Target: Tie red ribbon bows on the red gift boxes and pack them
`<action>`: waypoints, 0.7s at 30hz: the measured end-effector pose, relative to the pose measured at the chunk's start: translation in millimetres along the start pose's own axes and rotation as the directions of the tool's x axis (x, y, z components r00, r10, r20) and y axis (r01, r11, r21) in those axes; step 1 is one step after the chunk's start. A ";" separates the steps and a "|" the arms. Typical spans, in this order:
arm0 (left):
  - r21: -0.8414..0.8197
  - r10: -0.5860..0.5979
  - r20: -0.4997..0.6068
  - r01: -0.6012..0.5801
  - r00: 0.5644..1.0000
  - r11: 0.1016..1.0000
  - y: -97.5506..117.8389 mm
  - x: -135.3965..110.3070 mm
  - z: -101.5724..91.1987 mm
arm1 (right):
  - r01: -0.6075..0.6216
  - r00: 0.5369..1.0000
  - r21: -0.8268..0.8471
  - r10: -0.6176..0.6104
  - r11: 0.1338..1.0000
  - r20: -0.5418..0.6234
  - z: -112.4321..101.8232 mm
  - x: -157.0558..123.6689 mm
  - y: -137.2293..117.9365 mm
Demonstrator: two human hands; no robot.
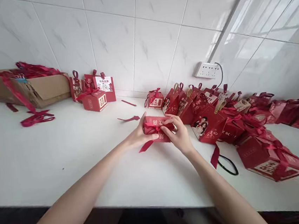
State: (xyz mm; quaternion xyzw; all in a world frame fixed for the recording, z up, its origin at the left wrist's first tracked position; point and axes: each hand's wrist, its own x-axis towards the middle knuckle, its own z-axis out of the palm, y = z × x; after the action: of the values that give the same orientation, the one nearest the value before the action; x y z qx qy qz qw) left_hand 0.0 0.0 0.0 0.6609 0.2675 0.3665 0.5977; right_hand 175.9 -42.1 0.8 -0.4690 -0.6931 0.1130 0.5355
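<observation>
There is 1 camera, worn on the person's head. It looks forward and down at the white table [75,140]. The left hand [138,136] and right hand [180,133] are close, near the middle. The left arm [88,188] comes in from 7 o'clock, the right arm [211,180] from 5 o'clock. The tiled wall [111,41] is farther off, at 12 o'clock. The wide view takes in red boxes [209,124] at 3 o'clock too.

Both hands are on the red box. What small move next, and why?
I'd probably steady the box with the left hand and gently snug the ribbon with the right hand: the ribbon gathers beside the right fingertips, and one tail trails off the box's near side.
</observation>
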 end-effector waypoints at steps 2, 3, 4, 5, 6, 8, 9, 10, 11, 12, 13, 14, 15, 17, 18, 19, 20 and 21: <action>-0.045 -0.003 -0.032 0.001 0.999 0.999 3.6 -2.5 5.2 | -0.009 1.000 -0.009 0.009 1.000 0.000 0.3 0.9 -0.4; -0.051 -0.003 -0.059 0.000 0.998 0.999 5.0 -3.3 7.7 | -0.014 1.000 -0.011 0.014 1.000 0.002 0.4 1.1 -0.8; -0.046 -0.001 -0.094 -0.003 0.996 0.999 5.8 -3.9 10.0 | -0.019 1.000 -0.010 0.019 1.000 0.006 0.5 1.2 -1.3; -0.030 0.001 -0.146 -0.005 0.989 1.000 6.2 -4.1 12.1 | -0.026 1.000 -0.010 0.026 1.000 0.010 0.6 1.2 -2.0; 0.000 0.008 -0.200 -0.008 0.980 1.000 6.0 -3.9 13.7 | -0.031 0.999 -0.006 0.031 1.000 0.017 0.5 0.9 -2.8; 0.089 0.039 -0.281 -0.014 0.959 0.996 4.7 -2.6 15.3 | -0.039 0.998 0.011 0.038 0.999 0.050 0.0 0.2 -4.0; 0.133 0.055 -0.305 -0.015 0.951 0.991 3.9 -1.8 15.2 | -0.044 0.997 0.027 0.042 0.999 0.070 -0.5 -0.1 -4.3; 0.167 0.064 -0.323 -0.009 0.944 0.986 3.2 -1.0 14.6 | -0.053 0.995 0.047 0.049 0.997 0.081 -1.2 -0.4 -4.4; 0.189 0.062 -0.338 0.003 0.939 0.982 2.7 -0.4 13.6 | -0.066 0.995 0.067 0.061 0.996 0.076 -2.1 -0.4 -4.3; 0.199 0.053 -0.354 0.019 0.934 0.980 2.5 -0.1 12.5 | -0.084 0.995 0.085 0.079 0.993 0.053 -3.3 -0.2 -4.1; 0.202 0.044 -0.370 0.034 0.928 0.979 2.5 0.0 11.2 | -0.107 0.994 0.094 0.106 0.990 0.016 -4.8 0.2 -4.0; 0.204 0.040 -0.388 0.044 0.921 0.978 2.7 -0.1 10.0 | -0.139 0.990 0.086 0.140 0.987 -0.012 -6.5 0.8 -4.1; 0.207 0.040 -0.408 0.050 0.912 0.977 2.9 -0.4 8.9 | -0.182 0.983 0.054 0.183 0.982 -0.011 -8.2 1.6 -4.4; 0.214 0.046 -0.445 0.057 0.894 0.975 3.3 -0.9 7.2 | -0.278 0.954 -0.062 0.283 0.959 0.097 -11.6 3.3 -5.9; 0.213 0.046 -0.461 0.060 0.886 0.975 3.3 -1.0 6.5 | -0.317 0.924 -0.126 0.336 0.940 0.181 -12.7 3.9 -6.8; 0.204 0.043 -0.473 0.062 0.880 0.977 3.2 -0.9 6.0 | -0.345 0.887 -0.176 0.381 0.922 0.260 -13.5 4.4 -7.6; 0.189 0.039 -0.480 0.060 0.877 0.980 3.0 -0.5 5.5 | -0.361 0.853 -0.201 0.410 0.910 0.324 -13.8 4.6 -8.1; 0.170 0.036 -0.480 0.052 0.877 0.984 2.7 0.0 5.1 | -0.369 0.830 -0.200 0.419 0.908 0.368 -13.7 4.7 -8.4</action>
State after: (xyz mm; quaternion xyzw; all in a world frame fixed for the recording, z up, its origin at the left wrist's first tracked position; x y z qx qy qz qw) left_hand 3.9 -3.4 2.6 0.5986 0.4419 0.4914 0.4527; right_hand 183.1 -47.6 14.8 -0.5997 -0.6819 0.2734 0.3171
